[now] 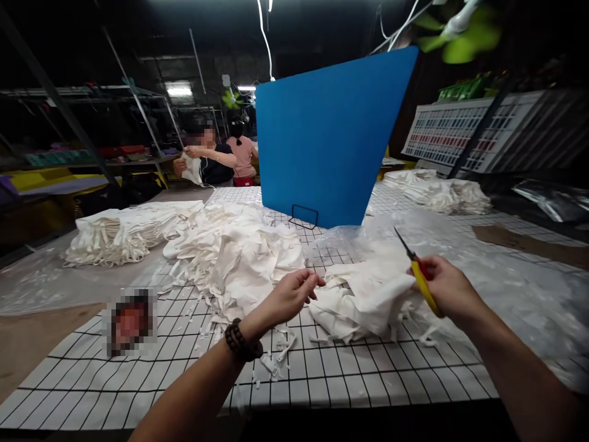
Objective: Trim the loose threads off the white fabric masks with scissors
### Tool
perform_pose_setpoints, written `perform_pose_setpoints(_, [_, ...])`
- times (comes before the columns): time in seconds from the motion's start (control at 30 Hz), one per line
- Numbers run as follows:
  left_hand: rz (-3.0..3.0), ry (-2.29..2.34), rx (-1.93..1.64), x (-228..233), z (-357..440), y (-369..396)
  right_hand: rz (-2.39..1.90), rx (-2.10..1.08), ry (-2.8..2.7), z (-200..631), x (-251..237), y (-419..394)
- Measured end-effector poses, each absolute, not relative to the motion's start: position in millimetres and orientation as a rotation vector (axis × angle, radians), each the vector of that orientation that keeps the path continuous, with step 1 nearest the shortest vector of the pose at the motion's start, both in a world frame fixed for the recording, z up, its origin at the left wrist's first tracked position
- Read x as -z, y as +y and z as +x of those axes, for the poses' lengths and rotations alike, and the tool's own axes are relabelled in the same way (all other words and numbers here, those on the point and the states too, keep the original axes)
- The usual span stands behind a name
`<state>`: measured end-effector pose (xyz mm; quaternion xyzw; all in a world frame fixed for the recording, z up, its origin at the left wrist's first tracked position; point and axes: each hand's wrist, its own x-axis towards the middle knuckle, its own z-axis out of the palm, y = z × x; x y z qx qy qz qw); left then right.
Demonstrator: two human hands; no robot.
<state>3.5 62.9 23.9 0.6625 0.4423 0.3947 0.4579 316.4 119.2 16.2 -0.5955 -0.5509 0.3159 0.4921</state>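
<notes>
My left hand [294, 293], with a dark bead bracelet at the wrist, pinches the left edge of a crumpled white cloth piece [363, 294] lying on the checked table cover [184, 362]. My right hand [444, 285] grips yellow-handled thread snips [416, 270], the dark blade pointing up and left above the same cloth. Small white fabric scraps [278, 353] lie under my left wrist.
A big heap of white cloth [234, 252] lies left of my hands, a stacked bundle [115, 236] farther left. A blue divider board [331, 135] stands behind. Clear plastic sheeting [506, 288] covers the right side. More white cloth [437, 190] sits far right. Two people work at the back left.
</notes>
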Motion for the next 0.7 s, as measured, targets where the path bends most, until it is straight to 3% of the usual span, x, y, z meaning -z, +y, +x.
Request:
perform_pose_setpoints(0.17, [1.767,1.125,-0.922,8.2,54.7,48.4,-1.299,-0.943,-1.343,276.9,-64.1,111.5])
perform_pose_setpoints(0.33, [1.642,1.053,-0.905,26.3,81.4,49.1,-1.320,-0.912,-1.299,259.2,-76.7,110.6])
perform_pose_setpoints(0.6, [1.716,1.365,-1.540,21.8,84.5,52.6,-1.291,-0.907,-1.183,254.3,-82.0,122.6])
perform_pose_setpoints(0.7, [1.528,1.369,-1.614,18.9,80.2,63.5,-1.273,-0.937,-1.214,250.2,-80.0,121.9])
